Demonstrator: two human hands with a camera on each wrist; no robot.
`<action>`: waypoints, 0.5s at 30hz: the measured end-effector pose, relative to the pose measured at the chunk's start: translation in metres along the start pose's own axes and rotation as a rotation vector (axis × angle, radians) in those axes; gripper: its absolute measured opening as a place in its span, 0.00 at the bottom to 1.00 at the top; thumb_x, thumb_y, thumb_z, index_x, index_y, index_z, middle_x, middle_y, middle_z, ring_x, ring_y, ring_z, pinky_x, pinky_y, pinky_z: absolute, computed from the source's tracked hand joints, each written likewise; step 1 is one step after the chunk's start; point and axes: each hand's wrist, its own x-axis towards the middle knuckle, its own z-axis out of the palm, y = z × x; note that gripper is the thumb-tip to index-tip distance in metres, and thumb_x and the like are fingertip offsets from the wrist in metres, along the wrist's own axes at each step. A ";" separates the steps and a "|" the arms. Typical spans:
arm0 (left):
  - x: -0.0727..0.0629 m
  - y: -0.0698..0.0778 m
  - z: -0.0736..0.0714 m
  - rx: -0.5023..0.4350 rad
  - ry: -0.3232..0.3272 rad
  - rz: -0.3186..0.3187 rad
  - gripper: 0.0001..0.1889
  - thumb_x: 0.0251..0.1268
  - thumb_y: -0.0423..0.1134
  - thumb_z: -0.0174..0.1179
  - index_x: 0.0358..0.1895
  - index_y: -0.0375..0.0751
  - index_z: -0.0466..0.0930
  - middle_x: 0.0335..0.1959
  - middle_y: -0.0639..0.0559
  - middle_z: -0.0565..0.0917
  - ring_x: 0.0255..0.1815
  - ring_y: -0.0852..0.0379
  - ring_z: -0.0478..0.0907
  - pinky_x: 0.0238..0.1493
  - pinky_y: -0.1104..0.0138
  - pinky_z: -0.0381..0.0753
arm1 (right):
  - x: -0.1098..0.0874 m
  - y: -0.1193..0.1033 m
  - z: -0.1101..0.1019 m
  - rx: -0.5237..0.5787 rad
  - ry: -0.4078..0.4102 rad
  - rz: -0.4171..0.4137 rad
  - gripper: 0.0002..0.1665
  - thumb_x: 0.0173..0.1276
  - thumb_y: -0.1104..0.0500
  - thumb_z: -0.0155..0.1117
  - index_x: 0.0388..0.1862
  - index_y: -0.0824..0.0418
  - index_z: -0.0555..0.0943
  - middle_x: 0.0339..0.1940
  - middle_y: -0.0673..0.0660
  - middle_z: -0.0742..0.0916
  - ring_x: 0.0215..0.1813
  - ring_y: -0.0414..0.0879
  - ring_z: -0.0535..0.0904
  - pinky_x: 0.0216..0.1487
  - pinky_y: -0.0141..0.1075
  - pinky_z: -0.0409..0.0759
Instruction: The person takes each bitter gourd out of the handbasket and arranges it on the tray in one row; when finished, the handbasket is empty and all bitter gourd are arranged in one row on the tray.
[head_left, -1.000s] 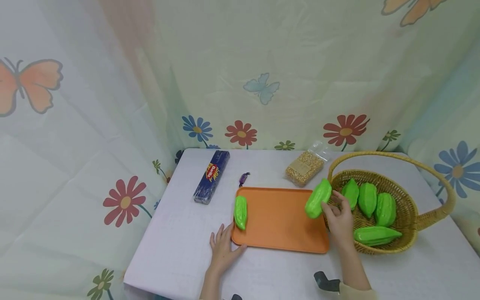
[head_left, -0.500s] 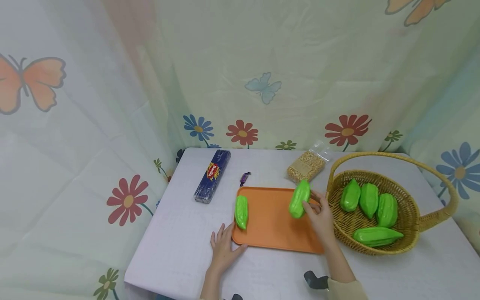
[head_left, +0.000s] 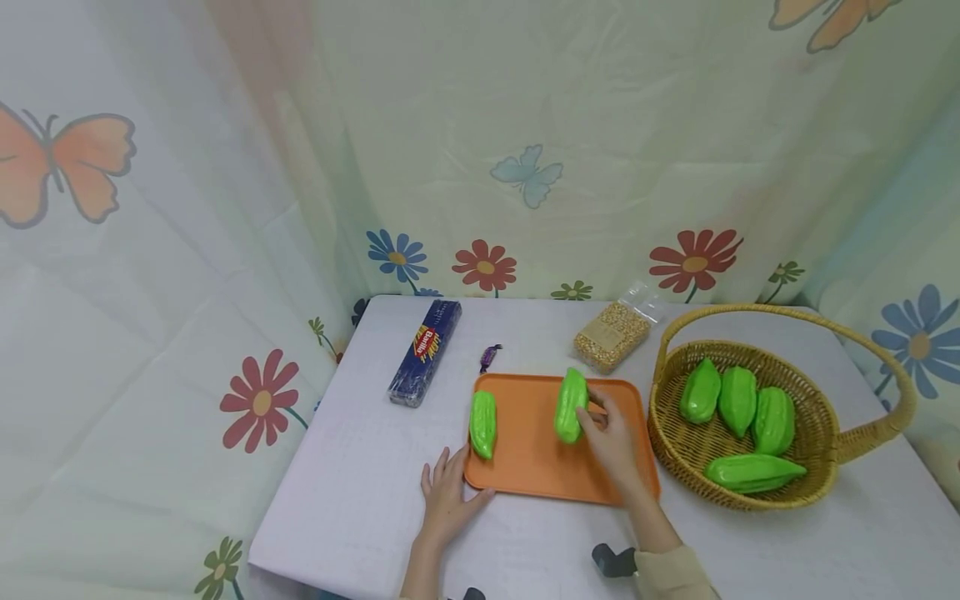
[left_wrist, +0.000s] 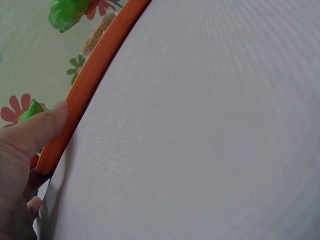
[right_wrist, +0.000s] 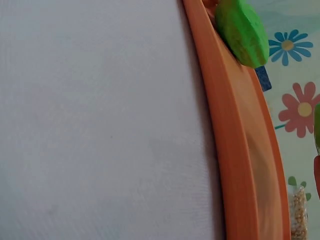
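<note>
My right hand [head_left: 611,442] pinches a bright green, ridged bitter melon [head_left: 572,407] between thumb and fingers, over the middle of an orange tray [head_left: 525,479]. In the right wrist view only a sliver of this melon [right_wrist: 317,127] shows at the right edge. A second bitter melon [head_left: 483,425] lies lengthwise at the tray's left end. My left hand [head_left: 446,504] holds the tray's near left corner, thumb along the front rim and fingers by the left side. In the left wrist view the thumb [left_wrist: 47,122] presses the orange rim [left_wrist: 95,75].
To the tray's right stands a wicker basket [head_left: 693,479] with a tall handle, holding several more bitter melons [head_left: 737,400]. Behind the tray lie a wrapped candy [head_left: 489,357] and a bag of yellow kernels [head_left: 611,333]. A blue Barilla pasta box [head_left: 425,354] lies at the back left.
My right hand has carried the bitter melon leftward from beside the basket to over the tray's middle, turning it more upright in the head view. The left hand stays at the corner.
</note>
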 end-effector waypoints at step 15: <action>0.001 -0.003 0.003 -0.003 -0.022 -0.025 0.44 0.51 0.66 0.56 0.69 0.46 0.58 0.65 0.50 0.66 0.70 0.44 0.50 0.63 0.43 0.31 | 0.002 0.019 0.033 -0.117 0.019 -0.071 0.24 0.64 0.63 0.59 0.59 0.68 0.70 0.57 0.65 0.76 0.46 0.56 0.79 0.42 0.38 0.79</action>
